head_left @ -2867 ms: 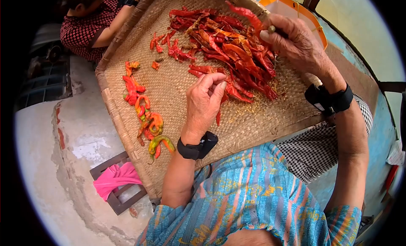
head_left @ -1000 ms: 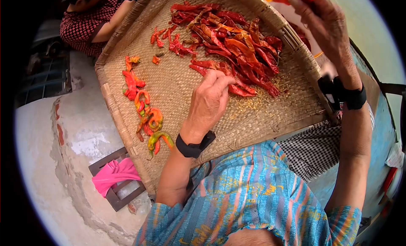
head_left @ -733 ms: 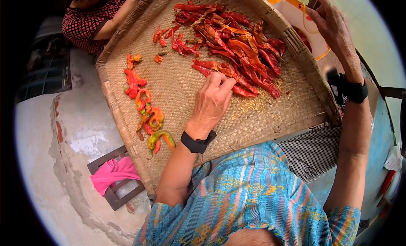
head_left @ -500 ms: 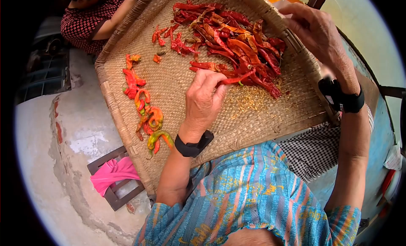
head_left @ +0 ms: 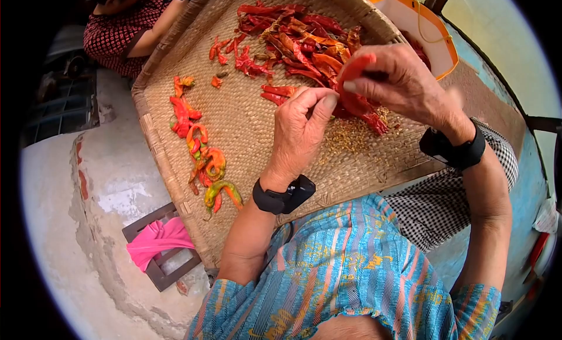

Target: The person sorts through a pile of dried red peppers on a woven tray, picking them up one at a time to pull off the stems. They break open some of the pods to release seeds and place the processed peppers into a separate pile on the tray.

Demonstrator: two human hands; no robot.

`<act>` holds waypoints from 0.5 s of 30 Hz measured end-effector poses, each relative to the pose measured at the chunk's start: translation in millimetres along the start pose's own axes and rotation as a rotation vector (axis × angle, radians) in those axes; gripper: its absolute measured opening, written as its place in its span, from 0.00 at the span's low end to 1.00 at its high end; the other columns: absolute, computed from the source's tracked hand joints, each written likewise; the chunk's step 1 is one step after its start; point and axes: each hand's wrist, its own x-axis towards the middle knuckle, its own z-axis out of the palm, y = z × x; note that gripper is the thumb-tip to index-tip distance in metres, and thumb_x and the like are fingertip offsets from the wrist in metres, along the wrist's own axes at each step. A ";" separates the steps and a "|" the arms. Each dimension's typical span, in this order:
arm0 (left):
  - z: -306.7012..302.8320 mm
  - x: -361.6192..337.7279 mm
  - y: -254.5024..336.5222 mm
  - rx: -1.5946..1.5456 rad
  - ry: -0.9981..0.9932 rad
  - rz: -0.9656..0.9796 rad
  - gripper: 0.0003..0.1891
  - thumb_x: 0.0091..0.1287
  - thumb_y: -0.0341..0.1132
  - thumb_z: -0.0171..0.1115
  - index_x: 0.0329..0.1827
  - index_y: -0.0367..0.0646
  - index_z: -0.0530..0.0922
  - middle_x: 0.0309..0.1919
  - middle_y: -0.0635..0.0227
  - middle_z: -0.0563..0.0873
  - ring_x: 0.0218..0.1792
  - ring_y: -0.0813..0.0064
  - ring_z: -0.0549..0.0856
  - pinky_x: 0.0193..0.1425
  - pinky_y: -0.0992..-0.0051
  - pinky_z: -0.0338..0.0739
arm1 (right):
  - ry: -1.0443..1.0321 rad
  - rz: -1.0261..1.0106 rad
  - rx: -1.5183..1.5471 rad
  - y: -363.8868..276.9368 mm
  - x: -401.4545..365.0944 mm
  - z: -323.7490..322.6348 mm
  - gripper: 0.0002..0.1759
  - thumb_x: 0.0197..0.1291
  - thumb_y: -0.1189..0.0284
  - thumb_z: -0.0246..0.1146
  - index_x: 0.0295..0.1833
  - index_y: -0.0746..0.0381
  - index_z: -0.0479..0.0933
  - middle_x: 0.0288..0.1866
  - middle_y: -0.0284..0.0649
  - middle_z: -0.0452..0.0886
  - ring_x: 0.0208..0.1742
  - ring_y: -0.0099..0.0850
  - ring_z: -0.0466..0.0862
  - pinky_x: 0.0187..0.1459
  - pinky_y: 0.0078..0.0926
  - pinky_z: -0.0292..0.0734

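A red chili (head_left: 350, 76) is pinched between the thumb and fingers of my right hand (head_left: 404, 85), above the right side of a woven tray (head_left: 246, 147). My left hand (head_left: 297, 129) is just to its left, thumb and index finger pressed together at the chili's lower end; whether they grip its tip is too small to tell. Behind both hands lies a heap of dried red chilies (head_left: 304, 38). Yellow seeds (head_left: 345, 141) are scattered below the heap. Along the tray's left side runs a row of red, orange and greenish chilies (head_left: 196, 144).
An orange-rimmed white container (head_left: 430, 27) with red pieces inside stands beyond the tray's right edge. Another person (head_left: 126, 33) is at the upper left. A pink cloth (head_left: 161, 240) lies over a dark frame at the lower left. Checkered cloth (head_left: 427, 211) hangs below the tray.
My right hand has come from over the container to the tray and now holds the chili. My left hand has moved slightly right. More of the container shows.
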 end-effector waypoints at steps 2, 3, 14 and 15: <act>-1.0 3.1 -1.6 0.103 0.027 0.003 0.09 0.72 0.34 0.63 0.47 0.37 0.83 0.35 0.65 0.81 0.33 0.75 0.81 0.38 0.74 0.75 | 0.175 0.144 -0.059 -3.4 2.0 -20.7 0.09 0.64 0.70 0.68 0.43 0.65 0.82 0.26 0.40 0.83 0.27 0.29 0.82 0.30 0.27 0.78; -1.7 4.4 -2.4 0.208 0.057 0.005 0.09 0.70 0.32 0.64 0.48 0.36 0.82 0.37 0.60 0.81 0.33 0.67 0.83 0.38 0.69 0.78 | 0.268 0.062 -0.003 4.8 3.6 -32.3 0.13 0.63 0.67 0.69 0.47 0.65 0.81 0.26 0.40 0.83 0.27 0.32 0.82 0.30 0.28 0.78; -4.1 5.9 -16.6 0.435 0.095 0.076 0.06 0.66 0.27 0.65 0.43 0.38 0.80 0.38 0.62 0.81 0.30 0.68 0.84 0.36 0.68 0.78 | 0.696 0.033 -0.761 115.2 -4.0 -57.8 0.04 0.64 0.78 0.64 0.42 0.66 0.77 0.27 0.42 0.78 0.24 0.31 0.76 0.26 0.25 0.71; -6.1 5.1 -7.4 0.354 0.115 -0.007 0.05 0.66 0.27 0.65 0.42 0.38 0.80 0.36 0.62 0.82 0.29 0.70 0.83 0.35 0.68 0.78 | 0.471 0.042 -0.740 81.9 -5.6 -55.6 0.10 0.66 0.73 0.65 0.50 0.64 0.78 0.28 0.38 0.79 0.26 0.27 0.76 0.28 0.24 0.72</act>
